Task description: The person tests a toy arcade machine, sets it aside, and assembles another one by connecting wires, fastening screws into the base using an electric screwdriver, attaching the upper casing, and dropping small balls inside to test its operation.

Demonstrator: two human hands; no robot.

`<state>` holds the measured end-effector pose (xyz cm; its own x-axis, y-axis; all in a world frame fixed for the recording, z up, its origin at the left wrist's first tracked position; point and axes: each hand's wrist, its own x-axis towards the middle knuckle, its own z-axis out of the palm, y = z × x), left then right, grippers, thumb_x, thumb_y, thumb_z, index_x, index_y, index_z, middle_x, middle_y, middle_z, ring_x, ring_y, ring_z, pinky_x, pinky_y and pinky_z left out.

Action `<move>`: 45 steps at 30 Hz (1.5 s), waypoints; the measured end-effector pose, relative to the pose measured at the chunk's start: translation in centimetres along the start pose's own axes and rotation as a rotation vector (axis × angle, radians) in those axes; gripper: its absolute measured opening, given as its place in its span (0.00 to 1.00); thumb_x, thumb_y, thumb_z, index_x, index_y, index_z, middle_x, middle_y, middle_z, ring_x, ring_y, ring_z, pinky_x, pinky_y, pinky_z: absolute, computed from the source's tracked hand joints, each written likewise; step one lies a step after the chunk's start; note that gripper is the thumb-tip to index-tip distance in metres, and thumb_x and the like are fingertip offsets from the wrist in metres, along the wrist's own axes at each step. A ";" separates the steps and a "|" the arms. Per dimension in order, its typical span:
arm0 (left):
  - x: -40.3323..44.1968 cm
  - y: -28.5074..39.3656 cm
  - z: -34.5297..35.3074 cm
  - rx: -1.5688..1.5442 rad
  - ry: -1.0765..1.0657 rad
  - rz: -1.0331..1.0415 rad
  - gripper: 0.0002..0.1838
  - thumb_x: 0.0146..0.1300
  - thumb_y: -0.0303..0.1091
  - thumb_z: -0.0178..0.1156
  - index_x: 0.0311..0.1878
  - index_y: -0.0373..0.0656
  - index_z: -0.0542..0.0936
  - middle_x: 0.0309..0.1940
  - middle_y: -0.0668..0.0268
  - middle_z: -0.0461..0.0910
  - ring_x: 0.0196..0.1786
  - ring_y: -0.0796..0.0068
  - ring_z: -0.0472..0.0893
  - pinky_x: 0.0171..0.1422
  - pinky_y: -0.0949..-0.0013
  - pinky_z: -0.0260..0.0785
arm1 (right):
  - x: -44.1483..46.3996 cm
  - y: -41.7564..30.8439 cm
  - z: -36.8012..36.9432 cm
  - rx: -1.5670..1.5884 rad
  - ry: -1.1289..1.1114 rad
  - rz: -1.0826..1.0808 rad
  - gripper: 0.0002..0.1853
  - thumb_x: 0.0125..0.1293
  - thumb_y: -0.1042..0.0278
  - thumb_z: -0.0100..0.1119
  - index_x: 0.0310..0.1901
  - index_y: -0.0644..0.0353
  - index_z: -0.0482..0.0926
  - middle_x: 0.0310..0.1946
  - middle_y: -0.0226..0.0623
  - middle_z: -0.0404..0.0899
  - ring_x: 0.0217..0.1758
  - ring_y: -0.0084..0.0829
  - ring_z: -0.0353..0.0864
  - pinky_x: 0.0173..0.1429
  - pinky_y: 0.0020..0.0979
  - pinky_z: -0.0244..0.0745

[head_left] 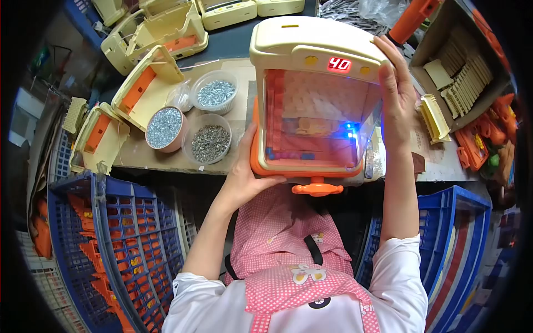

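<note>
A cream-and-orange toy game machine (313,111) stands at the table's front edge, with a clear window and a lit red "40" on its top panel. Blue lights glow inside it at the lower right. An orange handle (317,188) sticks out from its orange base. My left hand (242,176) grips the lower left side, thumb along the base's front edge. Up at the top right corner, my right hand (398,97) is closed around the cream cover, with fingers over the top. What lies behind the machine is partly hidden.
Left of the machine are tubs of screws (216,93), (165,127), (208,140). Cream housings (147,89) lie farther left and back. A cardboard box (427,47) of cream parts is at right. Blue crates (139,191), (452,205) flank my lap.
</note>
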<state>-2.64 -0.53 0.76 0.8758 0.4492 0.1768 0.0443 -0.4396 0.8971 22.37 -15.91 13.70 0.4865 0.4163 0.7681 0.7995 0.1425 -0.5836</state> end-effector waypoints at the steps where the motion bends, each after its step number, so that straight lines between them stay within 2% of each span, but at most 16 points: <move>1: 0.0 0.2 0.3 -0.052 0.025 0.005 0.68 0.41 0.38 0.85 0.82 0.44 0.48 0.77 0.49 0.59 0.79 0.53 0.62 0.80 0.55 0.60 | -0.1 -0.1 0.2 0.045 0.015 0.031 0.23 0.75 0.49 0.60 0.65 0.52 0.79 0.72 0.44 0.69 0.73 0.37 0.70 0.75 0.35 0.63; 2: 0.0 0.4 0.5 -0.104 0.049 0.010 0.68 0.40 0.38 0.85 0.81 0.43 0.50 0.77 0.49 0.59 0.78 0.53 0.63 0.80 0.55 0.60 | -0.1 0.3 0.3 -0.005 0.021 -0.027 0.21 0.78 0.52 0.55 0.65 0.53 0.79 0.71 0.45 0.70 0.74 0.37 0.69 0.76 0.35 0.61; 5: -0.2 0.6 1.0 -0.004 0.122 -0.009 0.66 0.39 0.37 0.86 0.80 0.41 0.54 0.77 0.51 0.61 0.77 0.55 0.66 0.79 0.56 0.62 | -0.2 1.0 0.7 0.033 0.065 -0.045 0.20 0.80 0.54 0.53 0.64 0.53 0.79 0.71 0.45 0.70 0.75 0.37 0.68 0.77 0.35 0.60; 6: -0.2 0.5 1.1 -0.009 0.110 -0.008 0.66 0.39 0.37 0.86 0.80 0.41 0.54 0.77 0.51 0.61 0.77 0.55 0.66 0.79 0.56 0.62 | -0.2 1.2 1.2 -0.029 0.097 -0.105 0.25 0.83 0.52 0.41 0.65 0.64 0.77 0.67 0.42 0.76 0.74 0.33 0.69 0.79 0.35 0.57; 12: 0.0 1.1 0.6 -0.074 0.110 -0.087 0.65 0.37 0.35 0.86 0.79 0.42 0.58 0.71 0.53 0.70 0.72 0.59 0.72 0.76 0.58 0.66 | -0.3 1.2 0.9 -0.077 0.094 -0.113 0.22 0.84 0.55 0.41 0.64 0.60 0.78 0.67 0.41 0.76 0.73 0.33 0.71 0.78 0.34 0.58; 19: -0.1 1.2 0.7 -0.086 0.101 -0.135 0.64 0.39 0.32 0.85 0.80 0.45 0.57 0.73 0.54 0.68 0.73 0.60 0.71 0.76 0.58 0.66 | 0.1 2.4 2.0 -0.040 0.092 -0.108 0.21 0.83 0.56 0.43 0.65 0.59 0.77 0.68 0.41 0.74 0.74 0.34 0.69 0.78 0.34 0.58; 20: -0.1 1.0 0.8 -0.093 0.096 -0.132 0.64 0.39 0.31 0.85 0.80 0.46 0.56 0.73 0.54 0.68 0.73 0.60 0.71 0.76 0.58 0.66 | 1.3 4.4 3.8 0.430 0.151 -0.402 0.21 0.82 0.57 0.44 0.63 0.63 0.77 0.67 0.46 0.74 0.74 0.38 0.68 0.78 0.36 0.56; 23: -0.4 0.5 0.8 -0.086 0.085 -0.125 0.64 0.41 0.31 0.84 0.81 0.45 0.54 0.74 0.54 0.67 0.73 0.61 0.71 0.76 0.59 0.65 | 1.9 5.6 4.1 0.830 0.206 -0.691 0.20 0.82 0.59 0.46 0.61 0.67 0.77 0.66 0.51 0.73 0.72 0.41 0.69 0.77 0.38 0.57; 27: -0.5 -0.1 1.2 -0.075 0.101 -0.059 0.63 0.43 0.31 0.83 0.81 0.41 0.53 0.74 0.53 0.66 0.73 0.61 0.71 0.76 0.60 0.64 | 1.0 4.1 3.1 0.714 0.214 -0.681 0.20 0.82 0.60 0.46 0.62 0.66 0.77 0.66 0.51 0.73 0.72 0.40 0.69 0.77 0.38 0.57; 28: -0.6 -0.2 1.4 -0.073 0.095 -0.053 0.63 0.43 0.31 0.83 0.81 0.41 0.53 0.74 0.53 0.66 0.73 0.61 0.71 0.76 0.60 0.64 | -0.2 1.4 2.0 0.392 0.190 -0.353 0.19 0.82 0.61 0.46 0.62 0.66 0.76 0.66 0.50 0.73 0.72 0.40 0.69 0.77 0.38 0.57; 31: -0.9 -0.1 1.9 -0.117 0.133 -0.011 0.62 0.46 0.32 0.82 0.80 0.37 0.52 0.74 0.52 0.66 0.73 0.61 0.70 0.76 0.60 0.64 | -0.8 0.0 1.3 0.081 0.165 -0.040 0.18 0.82 0.61 0.47 0.62 0.64 0.76 0.67 0.50 0.71 0.73 0.40 0.67 0.77 0.38 0.57; 35: -1.3 -0.5 2.2 -0.065 0.168 -0.026 0.61 0.48 0.36 0.82 0.80 0.35 0.53 0.74 0.51 0.65 0.74 0.59 0.69 0.77 0.58 0.63 | -0.6 0.2 0.4 0.021 0.128 -0.099 0.19 0.82 0.61 0.47 0.63 0.64 0.76 0.68 0.51 0.70 0.73 0.43 0.67 0.77 0.40 0.56; 38: -1.3 -0.6 2.3 -0.017 0.183 -0.007 0.60 0.49 0.38 0.81 0.80 0.35 0.53 0.74 0.50 0.65 0.75 0.57 0.69 0.77 0.57 0.62 | -0.5 0.8 -0.3 -0.040 0.016 -0.114 0.21 0.83 0.57 0.44 0.67 0.56 0.76 0.70 0.42 0.71 0.76 0.35 0.67 0.79 0.34 0.56; 41: -1.3 -0.3 2.2 0.005 0.200 0.011 0.60 0.49 0.39 0.81 0.80 0.38 0.54 0.74 0.49 0.65 0.75 0.55 0.69 0.77 0.57 0.62 | -0.6 1.1 -0.6 -0.007 0.002 -0.101 0.20 0.82 0.57 0.45 0.68 0.54 0.75 0.72 0.42 0.70 0.77 0.36 0.65 0.80 0.35 0.54; 42: -1.4 -0.2 2.2 0.009 0.199 0.021 0.60 0.49 0.39 0.81 0.80 0.39 0.54 0.74 0.49 0.65 0.75 0.55 0.69 0.77 0.57 0.62 | -0.6 1.2 -0.4 0.009 0.036 -0.123 0.19 0.80 0.58 0.50 0.66 0.54 0.77 0.70 0.48 0.70 0.75 0.40 0.69 0.76 0.37 0.61; 45: -1.4 -0.2 2.1 0.010 0.193 -0.003 0.60 0.49 0.39 0.82 0.80 0.41 0.54 0.74 0.50 0.65 0.75 0.54 0.69 0.77 0.57 0.63 | -0.7 1.5 0.2 0.032 0.080 -0.134 0.19 0.80 0.58 0.50 0.66 0.54 0.77 0.70 0.48 0.70 0.74 0.41 0.69 0.76 0.37 0.62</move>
<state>-2.88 -2.73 -0.56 0.7672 0.5909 0.2495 0.0525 -0.4455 0.8938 23.19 -15.79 12.25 0.4039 0.3186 0.8575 0.8481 0.2209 -0.4815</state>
